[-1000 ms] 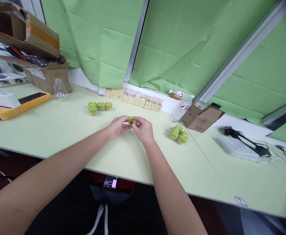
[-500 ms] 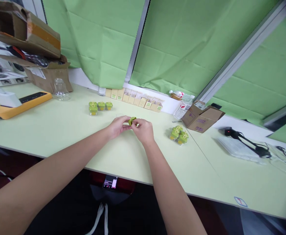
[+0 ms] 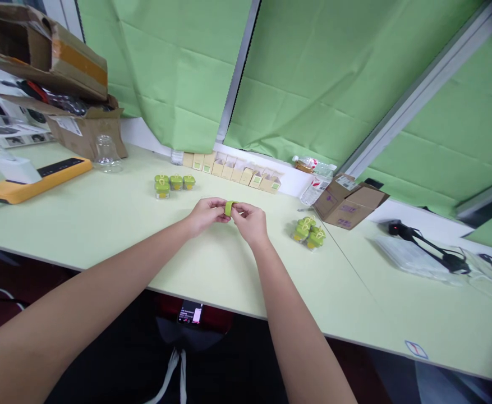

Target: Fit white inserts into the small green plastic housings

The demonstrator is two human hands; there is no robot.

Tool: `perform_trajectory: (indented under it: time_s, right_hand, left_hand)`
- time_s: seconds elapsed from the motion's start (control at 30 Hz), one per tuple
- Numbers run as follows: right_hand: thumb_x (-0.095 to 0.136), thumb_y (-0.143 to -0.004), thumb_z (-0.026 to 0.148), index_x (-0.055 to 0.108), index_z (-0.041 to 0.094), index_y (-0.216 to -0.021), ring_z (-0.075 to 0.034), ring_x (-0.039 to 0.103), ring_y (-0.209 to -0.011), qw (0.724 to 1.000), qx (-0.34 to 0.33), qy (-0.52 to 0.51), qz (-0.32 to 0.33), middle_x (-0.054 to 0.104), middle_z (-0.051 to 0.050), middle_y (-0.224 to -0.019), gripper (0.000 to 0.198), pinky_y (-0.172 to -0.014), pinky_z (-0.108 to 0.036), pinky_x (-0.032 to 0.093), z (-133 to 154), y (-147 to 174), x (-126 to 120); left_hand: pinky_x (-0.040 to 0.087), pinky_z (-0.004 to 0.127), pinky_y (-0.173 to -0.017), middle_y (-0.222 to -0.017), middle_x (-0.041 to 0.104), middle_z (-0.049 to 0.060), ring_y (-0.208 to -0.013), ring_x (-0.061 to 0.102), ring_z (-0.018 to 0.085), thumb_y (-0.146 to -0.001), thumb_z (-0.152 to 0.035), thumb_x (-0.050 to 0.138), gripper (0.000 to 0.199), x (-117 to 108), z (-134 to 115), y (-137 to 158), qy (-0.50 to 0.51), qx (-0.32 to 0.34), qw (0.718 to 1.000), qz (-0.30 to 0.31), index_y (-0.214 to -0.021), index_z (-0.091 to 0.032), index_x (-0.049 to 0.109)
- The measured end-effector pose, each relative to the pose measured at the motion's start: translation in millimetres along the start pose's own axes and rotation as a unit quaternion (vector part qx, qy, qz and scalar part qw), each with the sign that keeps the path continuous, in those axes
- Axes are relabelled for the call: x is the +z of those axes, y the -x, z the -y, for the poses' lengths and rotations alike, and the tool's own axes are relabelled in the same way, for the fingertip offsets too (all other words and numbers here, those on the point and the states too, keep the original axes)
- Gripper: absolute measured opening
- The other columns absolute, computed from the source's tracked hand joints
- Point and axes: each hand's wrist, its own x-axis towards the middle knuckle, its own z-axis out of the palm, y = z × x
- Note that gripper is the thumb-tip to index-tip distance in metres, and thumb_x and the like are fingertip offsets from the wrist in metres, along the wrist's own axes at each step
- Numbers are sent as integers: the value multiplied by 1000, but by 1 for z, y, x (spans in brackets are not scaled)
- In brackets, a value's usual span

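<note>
Over the middle of the pale table, both hands meet at a small green lid (image 3: 229,208), seen nearly edge-on. My left hand (image 3: 207,216) pinches its left side between thumb and fingers. On the other side, my right hand (image 3: 251,223) has its thumb and fingertips closed on the lid's right edge. Fingers hide part of the lid. Beyond my left hand stands a group of small clear containers with green lids (image 3: 162,186). To the right of my right hand sits a second cluster of such green-lidded containers (image 3: 308,232), with yellow loops on top.
A row of small open cardboard boxes (image 3: 246,174) lines the back edge. At left are a clear jar (image 3: 107,154), an orange power strip (image 3: 39,179) and stacked cartons (image 3: 77,67). Plastic bottles (image 3: 312,189) and a carton (image 3: 349,202) stand back right. A phone (image 3: 190,312) lies below the table edge.
The green lid has been turned between my hands, so its side now faces me more. My hands stay in nearly the same place, and the camera view has shifted slightly.
</note>
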Motion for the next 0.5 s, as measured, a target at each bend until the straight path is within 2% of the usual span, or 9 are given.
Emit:
perform_trajectory:
  time_s: [0.13,0.23,0.3,0.4,0.47,0.5]
  right_hand:
    - [56,-84,36,75,25,-94,-13,59,-59,999,-33,34,9,74,0,-84,24,-65,-29,51,5,2,-1]
    - [58,-84,42,71,22,-94,-13,60,-65,995,-52,61,-61,71,-5,-96,26,-70,-30,52,10,4,-1]
    - [63,-80,47,66,20,-103,-14,63,-73,994,-24,40,-95,67,-8,-108,36,-68,-29,53,11,4,1]
    - [69,-73,51,60,21,-113,-16,65,-80,999,32,-22,-27,67,-8,-108,51,-63,-28,55,8,3,6]
    - [68,-73,50,62,21,-106,-16,65,-76,997,49,-50,13,69,-4,-97,44,-62,-27,56,5,2,9]
    - [67,-74,48,63,21,-101,-16,65,-74,997,52,-58,13,69,-3,-92,39,-62,-27,56,4,1,10]
  left_hand:
    - [58,37,-76,-78,69,4,-62,65,13,-73,-16,67,14,1,1,-2,-34,35,998,-26,-86,-13,70]
    - [59,36,-76,-75,68,3,-61,65,12,-73,-15,63,14,3,-1,-2,-30,41,998,-46,-85,-12,70]
    - [59,36,-75,-74,68,2,-60,65,13,-74,-15,62,13,4,-3,-1,-38,39,997,-54,-83,-12,71]
    - [60,37,-75,-77,70,3,-62,66,15,-72,-16,65,11,5,-4,2,-50,40,997,-48,-81,-12,71]
    - [60,39,-75,-79,70,3,-63,67,16,-70,-16,68,13,5,-5,3,-51,41,997,-40,-82,-12,72]
    - [60,40,-75,-78,70,4,-62,68,17,-69,-16,69,14,5,-5,3,-51,41,997,-36,-83,-12,72]
